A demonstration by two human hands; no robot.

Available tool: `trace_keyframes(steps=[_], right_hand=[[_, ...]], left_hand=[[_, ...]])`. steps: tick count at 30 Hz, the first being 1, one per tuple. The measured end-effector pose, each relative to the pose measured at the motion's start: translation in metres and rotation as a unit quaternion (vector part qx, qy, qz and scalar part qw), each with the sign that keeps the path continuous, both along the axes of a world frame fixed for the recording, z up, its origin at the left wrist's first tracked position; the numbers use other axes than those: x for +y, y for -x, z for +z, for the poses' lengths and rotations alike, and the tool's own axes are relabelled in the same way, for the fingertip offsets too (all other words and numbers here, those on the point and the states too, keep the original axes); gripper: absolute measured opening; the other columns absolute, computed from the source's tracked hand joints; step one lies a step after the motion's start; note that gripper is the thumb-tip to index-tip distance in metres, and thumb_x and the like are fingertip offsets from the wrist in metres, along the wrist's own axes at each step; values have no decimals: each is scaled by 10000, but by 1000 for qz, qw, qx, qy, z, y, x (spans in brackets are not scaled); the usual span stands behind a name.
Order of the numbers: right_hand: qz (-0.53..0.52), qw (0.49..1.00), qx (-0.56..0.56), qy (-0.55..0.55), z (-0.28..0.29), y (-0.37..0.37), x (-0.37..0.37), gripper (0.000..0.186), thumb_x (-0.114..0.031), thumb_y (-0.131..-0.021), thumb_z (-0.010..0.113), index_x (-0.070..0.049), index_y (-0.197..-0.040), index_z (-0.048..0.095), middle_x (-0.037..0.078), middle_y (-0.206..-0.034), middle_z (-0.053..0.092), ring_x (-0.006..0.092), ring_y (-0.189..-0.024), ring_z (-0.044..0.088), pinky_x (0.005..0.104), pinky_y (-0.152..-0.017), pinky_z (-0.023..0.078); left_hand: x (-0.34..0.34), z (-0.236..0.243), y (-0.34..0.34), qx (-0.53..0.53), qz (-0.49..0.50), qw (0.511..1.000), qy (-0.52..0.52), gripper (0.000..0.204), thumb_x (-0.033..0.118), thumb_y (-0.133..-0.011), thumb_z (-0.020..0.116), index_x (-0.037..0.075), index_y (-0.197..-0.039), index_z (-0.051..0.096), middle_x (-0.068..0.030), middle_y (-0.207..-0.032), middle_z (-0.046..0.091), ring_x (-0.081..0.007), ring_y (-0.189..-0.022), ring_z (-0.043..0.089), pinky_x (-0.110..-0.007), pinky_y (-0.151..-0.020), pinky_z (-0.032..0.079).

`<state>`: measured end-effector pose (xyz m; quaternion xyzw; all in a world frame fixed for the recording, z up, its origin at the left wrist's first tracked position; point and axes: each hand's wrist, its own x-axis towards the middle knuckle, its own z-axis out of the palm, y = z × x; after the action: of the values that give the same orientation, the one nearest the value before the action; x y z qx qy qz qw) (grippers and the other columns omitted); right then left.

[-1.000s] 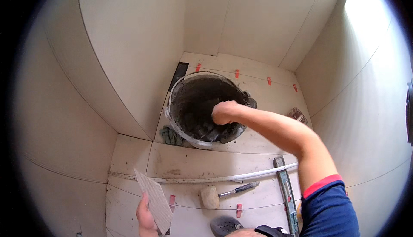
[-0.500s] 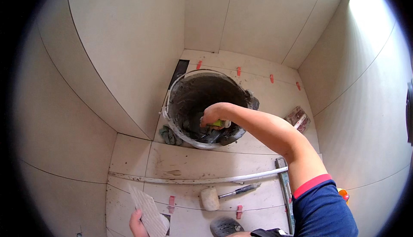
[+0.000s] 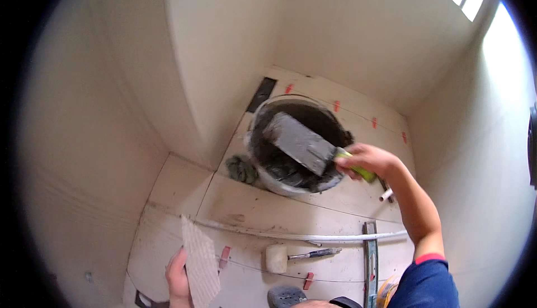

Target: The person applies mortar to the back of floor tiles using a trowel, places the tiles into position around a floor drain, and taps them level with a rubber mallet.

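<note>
On the floor (image 3: 335, 211), near its far left corner, the bucket (image 3: 279, 185) of wet grey paste (image 3: 284, 168) stands with its mouth right under the trowel (image 3: 299, 143), so the blade is best held above the rim — fairly level, wrist firm — while loose bits drop back inside. The right hand (image 3: 366, 161) is wrapped around the trowel's green handle, and over the floor's near left part the left hand (image 3: 178, 277) grasps the tile piece (image 3: 202, 266) by its left edge, a sensible hold if the fingers stay off the striped face.
</note>
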<state>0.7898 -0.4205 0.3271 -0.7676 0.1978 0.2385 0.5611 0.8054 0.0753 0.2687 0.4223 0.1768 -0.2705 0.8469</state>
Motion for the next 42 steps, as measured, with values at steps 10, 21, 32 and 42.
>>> trace_keyframes(steps=[10, 21, 32, 42], right_hand=[[246, 925, -263, 123, -27, 98, 153, 262, -206, -839, 752, -17, -978, 634, 131, -796, 598, 307, -652, 571, 358, -610, 471], [273, 801, -411, 340, -104, 115, 206, 307, -104, -693, 790, -40, -943, 623, 141, -806, 556, 334, -672, 586, 433, -577, 484], [324, 767, -380, 403, -103, 122, 180, 334, -109, -665, 760, -12, -939, 595, 163, -937, 583, 355, -839, 599, 451, -703, 486], [104, 964, 121, -211, -53, 118, 231, 481, -397, -1009, 558, 43, -1204, 541, 47, -797, 548, 133, -656, 540, 253, -529, 409]], left_hand=[[-8, -26, -12, -39, -27, 999, 0, 430, 283, -1021, 410, -38, -1207, 627, -109, -1059, 697, -171, -917, 669, -320, -834, 523], [4, -23, -8, -29, 112, 993, 6, 403, 265, -1007, 450, -53, -1190, 619, -116, -1085, 685, -175, -948, 666, -320, -847, 532], [28, -48, -9, 25, 169, 985, -25, 362, 287, -988, 503, -36, -1070, 645, -102, -1031, 678, -174, -940, 643, -322, -836, 513], [32, -69, -7, -216, 94, 964, -125, 410, 271, -1059, 379, -54, -1129, 619, -75, -1041, 675, -120, -953, 576, -288, -884, 456]])
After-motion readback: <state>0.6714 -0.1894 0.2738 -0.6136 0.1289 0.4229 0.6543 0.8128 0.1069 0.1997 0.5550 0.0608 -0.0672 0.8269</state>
